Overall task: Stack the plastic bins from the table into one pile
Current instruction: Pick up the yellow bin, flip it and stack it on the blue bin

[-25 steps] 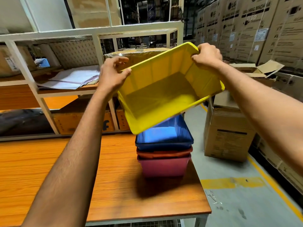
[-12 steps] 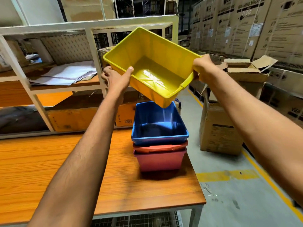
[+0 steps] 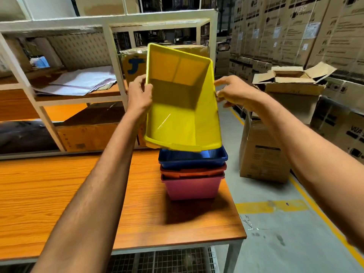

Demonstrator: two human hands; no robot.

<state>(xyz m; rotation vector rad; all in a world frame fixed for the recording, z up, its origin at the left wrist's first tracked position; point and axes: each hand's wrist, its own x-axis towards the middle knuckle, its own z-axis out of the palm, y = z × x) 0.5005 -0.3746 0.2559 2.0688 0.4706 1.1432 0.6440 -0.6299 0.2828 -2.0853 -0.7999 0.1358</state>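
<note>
Yellow bin (image 3: 183, 107) tilted, opening toward camera, directly above blue bin (image 3: 193, 159). Left hand (image 3: 138, 95) and right hand (image 3: 236, 91) grasp its side rims. Blue sits nested on red bin (image 3: 192, 172) and pink bin (image 3: 192, 188), on tabletop (image 3: 59, 194).

warm overhead light is falling across the wooden table (image 3: 59, 194), casting a dark shadow beside the stacked bins (image 3: 192, 174). the yellow bin (image 3: 183, 107) is showing a small glare streak. edges are bending and blurring.
</note>
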